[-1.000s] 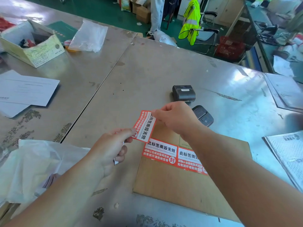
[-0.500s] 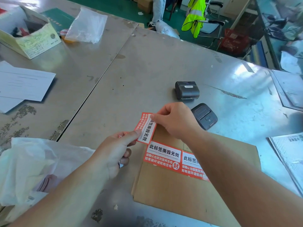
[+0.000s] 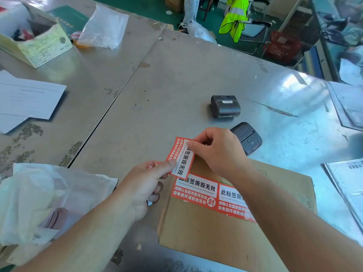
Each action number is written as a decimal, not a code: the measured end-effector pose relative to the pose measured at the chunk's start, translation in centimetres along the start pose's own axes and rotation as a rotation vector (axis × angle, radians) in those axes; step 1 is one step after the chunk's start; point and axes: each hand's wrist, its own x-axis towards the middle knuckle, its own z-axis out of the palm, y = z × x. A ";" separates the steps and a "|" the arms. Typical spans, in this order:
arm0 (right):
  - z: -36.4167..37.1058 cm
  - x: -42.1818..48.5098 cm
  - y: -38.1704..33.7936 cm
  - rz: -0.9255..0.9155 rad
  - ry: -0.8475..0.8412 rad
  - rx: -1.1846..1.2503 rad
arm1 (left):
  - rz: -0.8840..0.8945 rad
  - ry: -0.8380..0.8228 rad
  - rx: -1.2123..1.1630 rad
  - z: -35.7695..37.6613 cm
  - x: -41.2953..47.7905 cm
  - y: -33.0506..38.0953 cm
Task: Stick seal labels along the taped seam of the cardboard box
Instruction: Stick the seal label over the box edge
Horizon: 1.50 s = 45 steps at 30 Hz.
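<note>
Steel tabletop [image 3: 176, 79] fills the view; a flat cardboard box [image 3: 206, 242] lies at 5 o'clock; a crumpled white plastic bag [image 3: 39, 193] sits at 8 o'clock; the left hand [image 3: 141, 189] pinches the near end of a loose seal label [image 3: 181, 160] and the right hand [image 3: 220, 152] pinches its far end, over the box's far-left corner; a black portable printer [image 3: 225, 106] stands at 1 o'clock, a second printer [image 3: 248, 137] nearer the box; two stuck seal labels [image 3: 196, 190] lie side by side across the box top.
</note>
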 end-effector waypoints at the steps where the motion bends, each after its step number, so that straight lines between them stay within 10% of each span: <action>1: 0.1 -0.1 0.1 -0.009 0.002 -0.004 | 0.000 0.001 0.002 0.0 0.0 -0.1; 45: 2.1 -0.9 -0.1 0.070 0.272 0.058 | -0.027 0.005 0.029 0.3 1.4 -1.4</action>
